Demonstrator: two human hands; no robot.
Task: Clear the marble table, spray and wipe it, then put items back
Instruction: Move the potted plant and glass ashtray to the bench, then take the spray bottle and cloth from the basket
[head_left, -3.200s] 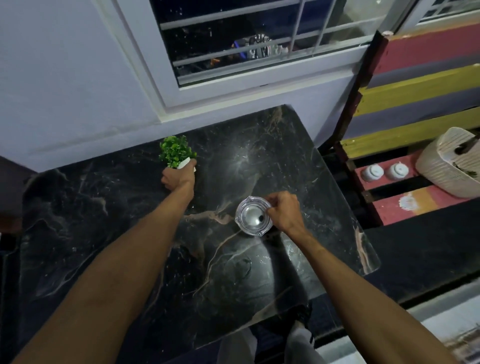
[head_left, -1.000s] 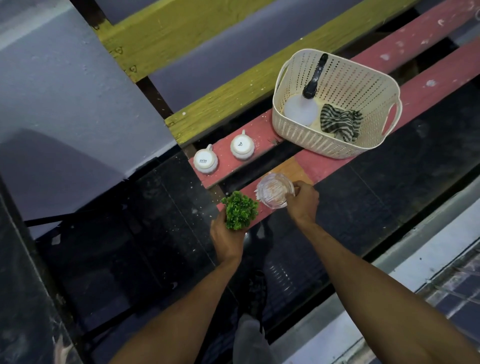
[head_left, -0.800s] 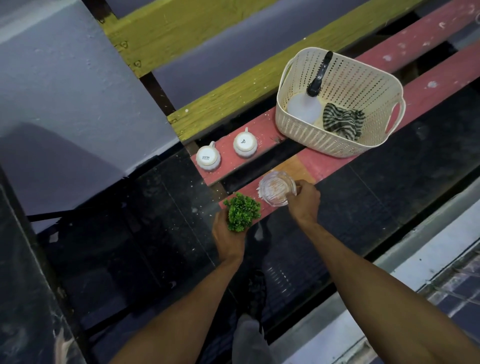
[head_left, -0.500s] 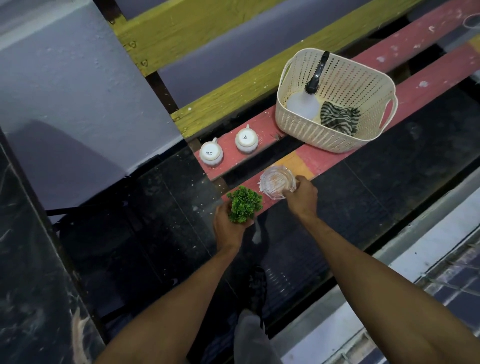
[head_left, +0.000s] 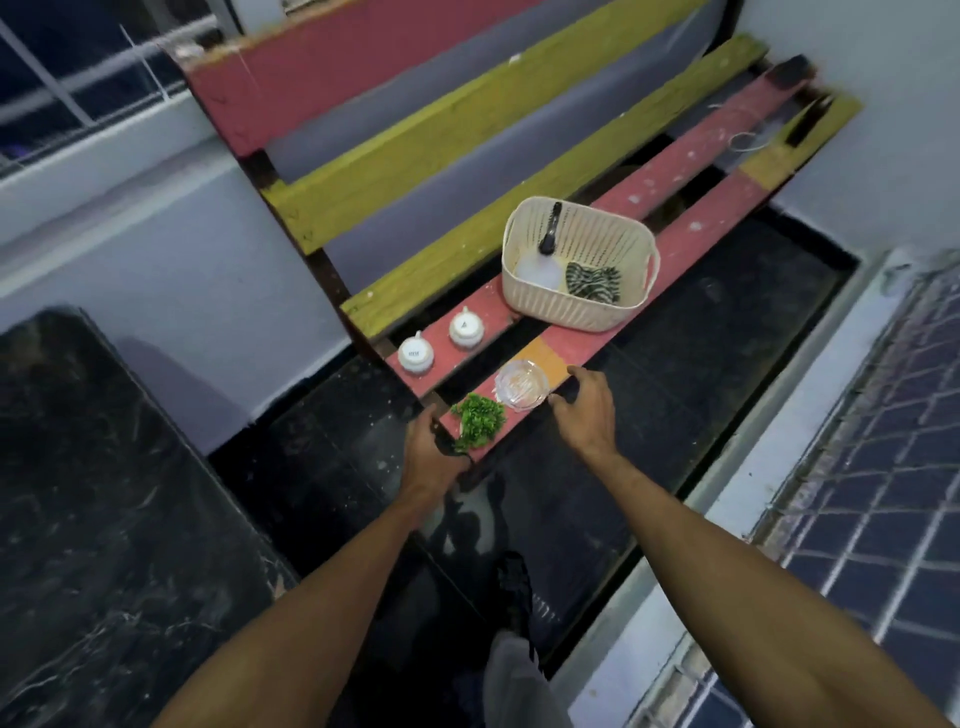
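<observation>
Centre of frame, front bench slat (head_left: 597, 340): potted plant (head_left: 478, 427) and glass dish (head_left: 521, 385), side by side. Left hand (head_left: 434, 457), fingers loosely curled, just left of plant. Right hand (head_left: 587, 410), fingers spread, just right of dish. Spray bottle (head_left: 543, 260) lies in basket (head_left: 576, 312), upper right, nearer right hand.

A wooden bench (head_left: 467, 135) stands against the pale blue wall (head_left: 171, 280). Its boards are painted red, yellow and purple. The paint on the red seat boards is chipped in small white spots. The floor (head_left: 675, 364) is dark and shiny, with little white specks. A window (head_left: 62, 73) with white bars sits high on the left, and it is dark behind the glass. On the right is a white ledge (head_left: 769, 467) and a metal grille (head_left: 883, 493). The light is dim.
</observation>
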